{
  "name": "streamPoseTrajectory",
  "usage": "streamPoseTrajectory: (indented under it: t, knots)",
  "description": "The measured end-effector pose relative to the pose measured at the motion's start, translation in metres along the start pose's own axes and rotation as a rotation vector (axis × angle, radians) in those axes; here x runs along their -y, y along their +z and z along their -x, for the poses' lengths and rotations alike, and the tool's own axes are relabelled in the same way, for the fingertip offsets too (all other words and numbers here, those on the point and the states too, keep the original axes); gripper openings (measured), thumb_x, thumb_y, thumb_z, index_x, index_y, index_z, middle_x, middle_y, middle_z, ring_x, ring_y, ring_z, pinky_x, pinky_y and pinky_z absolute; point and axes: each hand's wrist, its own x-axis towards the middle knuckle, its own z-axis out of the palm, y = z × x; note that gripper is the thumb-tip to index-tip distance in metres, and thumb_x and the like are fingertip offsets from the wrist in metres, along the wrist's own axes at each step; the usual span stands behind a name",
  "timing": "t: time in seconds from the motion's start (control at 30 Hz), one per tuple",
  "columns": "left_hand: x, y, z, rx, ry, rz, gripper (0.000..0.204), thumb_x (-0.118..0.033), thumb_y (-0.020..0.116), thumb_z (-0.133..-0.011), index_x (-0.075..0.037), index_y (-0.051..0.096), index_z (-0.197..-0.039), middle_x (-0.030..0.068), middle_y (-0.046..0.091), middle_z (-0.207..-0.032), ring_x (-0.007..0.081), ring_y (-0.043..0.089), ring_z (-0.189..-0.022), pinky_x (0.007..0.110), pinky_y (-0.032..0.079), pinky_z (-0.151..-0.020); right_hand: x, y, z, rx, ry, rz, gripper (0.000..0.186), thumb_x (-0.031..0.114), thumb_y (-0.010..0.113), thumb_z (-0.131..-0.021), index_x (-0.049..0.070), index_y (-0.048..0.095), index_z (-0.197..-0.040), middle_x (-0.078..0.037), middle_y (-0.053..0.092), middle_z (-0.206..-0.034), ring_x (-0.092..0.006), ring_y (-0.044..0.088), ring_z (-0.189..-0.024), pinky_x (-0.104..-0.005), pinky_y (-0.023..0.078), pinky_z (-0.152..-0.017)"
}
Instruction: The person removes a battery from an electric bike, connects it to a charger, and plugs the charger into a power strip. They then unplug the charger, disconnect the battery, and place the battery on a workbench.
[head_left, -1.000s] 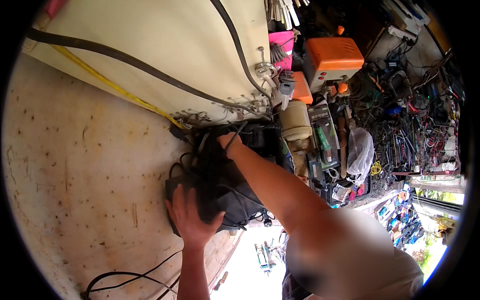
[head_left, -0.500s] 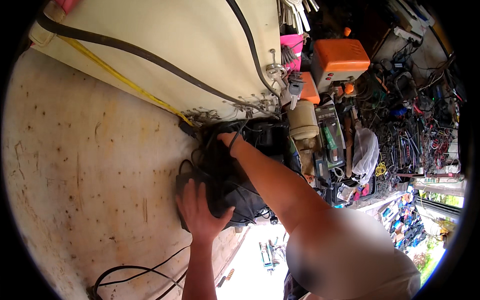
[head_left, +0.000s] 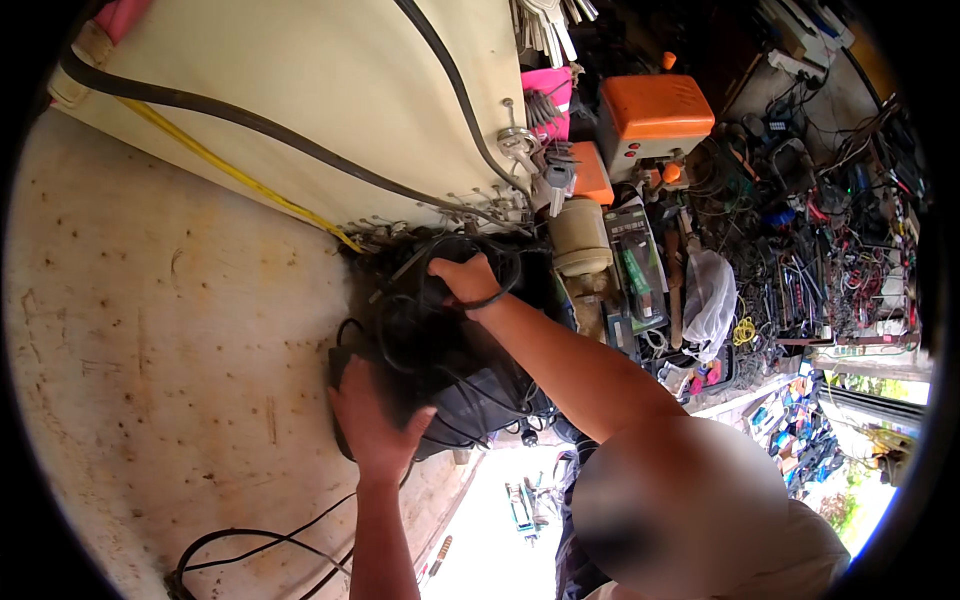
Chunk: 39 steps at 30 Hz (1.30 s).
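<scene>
A bulky black bag [head_left: 480, 400] sits against the wooden board, with black cables [head_left: 395, 345] looped over it. My left hand [head_left: 375, 425] lies on the bag's left side, thumb stretched apart from the fingers; the fingertips blend into the dark surface. Over the bag's far part, my right hand [head_left: 465, 278] is closed round a black cable, a loop of which passes over the wrist. The dark inside of the bag hides much of what lies beneath this hand.
The worn wooden board [head_left: 180, 340] spans the left. Beyond the bag stands a cream panel [head_left: 300, 90] with hanging keys [head_left: 545, 30]. An orange-topped machine [head_left: 655, 115], a beige canister [head_left: 580, 235], a white plastic bag [head_left: 710, 305] and many tools crowd the right.
My right hand has risen slightly out of the dark part, bringing up a loop of cable. The left hand stays on the bag's side. The whole view has shifted a little.
</scene>
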Motion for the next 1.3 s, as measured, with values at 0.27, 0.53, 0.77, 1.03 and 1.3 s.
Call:
streamPoseTrajectory:
  t: [0.27, 0.53, 0.77, 1.03, 1.3]
  knots:
    - [-0.021, 0.004, -0.078, 0.006, -0.020, -0.169, 0.085, -0.025, 0.080, -0.069, -0.003, 0.037, -0.138, 0.0197, 0.039, -0.141, 0.0392, 0.035, -0.130, 0.051, 0.029, -0.108, -0.001, 0.014, 0.015, -0.026, -0.055, -0.134, 0.060, 0.021, 0.080, -0.064, -0.015, 0.044, -0.095, -0.021, 0.061, -0.091, -0.0253, 0.066, -0.074, -0.0362, 0.055, -0.048]
    - [-0.022, 0.013, -0.136, 0.500, -0.148, 0.018, 0.084, -0.025, 0.083, -0.061, -0.009, 0.045, -0.134, 0.0240, 0.049, -0.122, 0.0435, 0.053, -0.110, 0.046, 0.047, -0.091, -0.033, 0.006, 0.024, -0.163, -0.926, 0.756, 0.042, 0.030, 0.072, -0.073, -0.006, 0.059, -0.090, -0.024, 0.063, -0.079, -0.0346, 0.065, -0.076, -0.0468, 0.051, -0.069]
    - [-0.019, 0.059, -0.134, 0.232, -0.240, -0.090, 0.075, -0.027, 0.080, -0.066, -0.009, 0.047, -0.130, 0.0246, 0.051, -0.118, 0.0439, 0.057, -0.103, 0.049, 0.049, -0.085, -0.017, 0.005, 0.033, 0.094, -0.530, 0.428, 0.057, 0.024, 0.070, -0.079, -0.019, 0.044, -0.108, -0.027, 0.065, -0.083, -0.0300, 0.068, -0.079, -0.0347, 0.052, -0.068]
    - [-0.004, 0.057, -0.132, 0.087, -0.173, -0.176, 0.063, -0.026, 0.080, -0.068, -0.005, 0.051, -0.119, 0.0247, 0.051, -0.116, 0.0456, 0.054, -0.103, 0.049, 0.047, -0.084, 0.002, -0.036, 0.018, 0.427, -0.784, 0.609, 0.019, 0.014, 0.058, -0.084, 0.002, 0.060, -0.098, -0.021, 0.064, -0.081, -0.0374, 0.064, -0.078, -0.0424, 0.051, -0.069]
    - [0.018, 0.059, -0.111, -0.211, -0.191, 0.071, 0.053, -0.023, 0.082, -0.065, 0.002, 0.055, -0.104, 0.0233, 0.054, -0.105, 0.0422, 0.056, -0.094, 0.046, 0.045, -0.083, 0.012, -0.122, 0.026, 0.056, -0.985, 1.269, 0.021, 0.005, 0.060, -0.071, 0.001, 0.060, -0.092, -0.017, 0.059, -0.098, -0.0362, 0.060, -0.094, -0.0442, 0.051, -0.079]
